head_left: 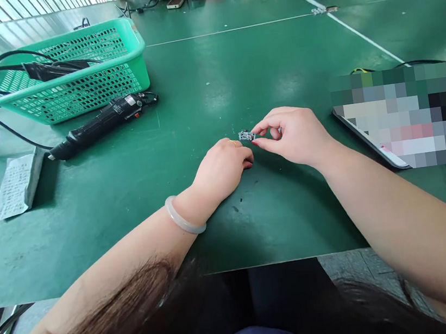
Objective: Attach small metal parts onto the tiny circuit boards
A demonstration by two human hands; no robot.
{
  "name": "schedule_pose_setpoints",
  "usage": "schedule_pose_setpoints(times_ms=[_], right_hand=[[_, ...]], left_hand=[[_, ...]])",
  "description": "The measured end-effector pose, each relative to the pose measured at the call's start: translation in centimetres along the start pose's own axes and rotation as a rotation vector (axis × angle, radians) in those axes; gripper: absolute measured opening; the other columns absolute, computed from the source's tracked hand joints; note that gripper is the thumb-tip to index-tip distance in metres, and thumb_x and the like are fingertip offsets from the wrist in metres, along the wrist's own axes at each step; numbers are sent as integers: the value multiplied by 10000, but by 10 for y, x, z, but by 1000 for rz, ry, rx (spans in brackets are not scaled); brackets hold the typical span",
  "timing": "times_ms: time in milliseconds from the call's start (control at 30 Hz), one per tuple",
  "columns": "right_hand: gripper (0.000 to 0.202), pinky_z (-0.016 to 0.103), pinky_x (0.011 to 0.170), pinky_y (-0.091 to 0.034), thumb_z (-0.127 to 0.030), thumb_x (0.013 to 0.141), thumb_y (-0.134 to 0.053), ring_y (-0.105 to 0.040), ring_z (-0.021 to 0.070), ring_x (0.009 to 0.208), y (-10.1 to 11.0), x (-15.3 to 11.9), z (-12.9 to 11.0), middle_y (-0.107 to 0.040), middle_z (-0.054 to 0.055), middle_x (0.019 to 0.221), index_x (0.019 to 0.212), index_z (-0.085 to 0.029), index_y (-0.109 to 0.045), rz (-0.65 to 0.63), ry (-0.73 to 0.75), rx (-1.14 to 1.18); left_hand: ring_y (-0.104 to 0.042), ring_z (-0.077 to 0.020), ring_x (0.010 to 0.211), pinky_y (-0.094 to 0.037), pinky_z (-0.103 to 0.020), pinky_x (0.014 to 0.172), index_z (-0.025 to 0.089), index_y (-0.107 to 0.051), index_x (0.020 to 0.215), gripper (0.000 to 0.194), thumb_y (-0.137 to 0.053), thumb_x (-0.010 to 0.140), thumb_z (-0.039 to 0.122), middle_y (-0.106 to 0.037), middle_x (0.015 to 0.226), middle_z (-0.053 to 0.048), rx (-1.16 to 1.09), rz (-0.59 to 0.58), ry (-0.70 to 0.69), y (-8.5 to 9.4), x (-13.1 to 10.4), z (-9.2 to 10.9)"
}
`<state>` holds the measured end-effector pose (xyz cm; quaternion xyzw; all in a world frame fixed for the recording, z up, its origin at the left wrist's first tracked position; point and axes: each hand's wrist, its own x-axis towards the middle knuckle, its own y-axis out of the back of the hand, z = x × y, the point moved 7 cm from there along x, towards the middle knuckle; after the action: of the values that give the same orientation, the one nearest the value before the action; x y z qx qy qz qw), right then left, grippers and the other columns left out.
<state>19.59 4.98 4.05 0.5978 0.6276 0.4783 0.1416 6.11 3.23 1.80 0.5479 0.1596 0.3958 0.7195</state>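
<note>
Power tool (pixel 102 122) lay in front of basket (pixel 93 91), paper packet (pixel 14 186) to basket's front-left, small part (pixel 247 136) front-right, phone (pixel 176 1) behind-right, cables (pixel 0 68) over basket's left end.

The desk (pixel 197 93) looks smooth from my station, with a soft sheen. I read the small part (pixel 247 136) as metallic, its surface uneven. The basket (pixel 90 91) is perforated plastic, faintly glossy; the power tool (pixel 102 123) looks black plastic; the packet (pixel 14 186), creased matt paper. The bracelet (pixel 178 218) seems polished, its material unclear to me.
</note>
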Motion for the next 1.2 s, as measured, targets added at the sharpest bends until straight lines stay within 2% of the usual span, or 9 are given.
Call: schedule_pose_setpoints(times_ms=[167,267,433,567,667,833,1033,1200], right_hand=[[116,332,600,-402,-231,773,-701,-550,170,637,-3,1,-1,-635,13,683,839,-230,-797,0,78,-34],[124,336,608,-409,-240,774,-703,-553,171,646,-4,1,3,-665,23,724,853,-228,-798,6,89,-23],[137,333,614,-413,-288,799,-707,-537,159,633,-9,1,1,-701,36,795,876,-219,-797,-26,102,6],[137,325,625,-420,-277,812,-706,-537,158,644,-12,1,-5,-701,38,801,891,-217,-800,-53,105,5],[135,322,617,-407,-283,813,-717,-535,159,649,-13,1,-8,-692,36,782,894,-218,-804,-65,94,-4],[136,320,615,-396,-265,807,-722,-529,153,643,-16,-1,-10,-682,30,778,903,-221,-808,-76,95,-9],[127,315,614,-407,-275,819,-718,-517,143,629,-19,-2,-15,-689,33,802,896,-216,-799,-72,139,22],[118,311,608,-418,-271,817,-716,-500,136,607,-18,-3,-18,-690,28,798,891,-226,-796,-47,152,50]], left_hand=[[-610,-212,894,-470,-324,785,144,-719,890,224,-508,958,116,-721,956,-78,98,-22,-25,-2,2,8],[-610,-203,899,-473,-319,803,146,-704,932,229,-482,956,93,-711,979,-77,60,13,-21,1,-1,9],[-631,-167,926,-500,-297,858,199,-719,1085,307,-474,943,79,-704,1014,-50,-148,159,45,17,-5,1],[-648,-150,931,-506,-278,877,203,-760,943,288,-507,913,70,-721,941,-31,-338,286,149,31,-9,-12],[-659,-144,891,-510,-276,854,208,-763,885,260,-532,905,90,-747,883,-12,-469,345,256,33,-11,-26],[-672,-127,783,-531,-261,770,202,-781,917,201,-590,896,144,-773,854,-5,-637,385,348,30,-12,-39],[-716,-149,928,-554,-278,881,227,-812,914,208,-628,885,134,-806,959,-6,-616,377,322,29,-12,-35],[-707,-155,956,-554,-297,903,245,-822,957,219,-639,889,145,-801,982,-12,-618,357,318,26,-11,-37]])
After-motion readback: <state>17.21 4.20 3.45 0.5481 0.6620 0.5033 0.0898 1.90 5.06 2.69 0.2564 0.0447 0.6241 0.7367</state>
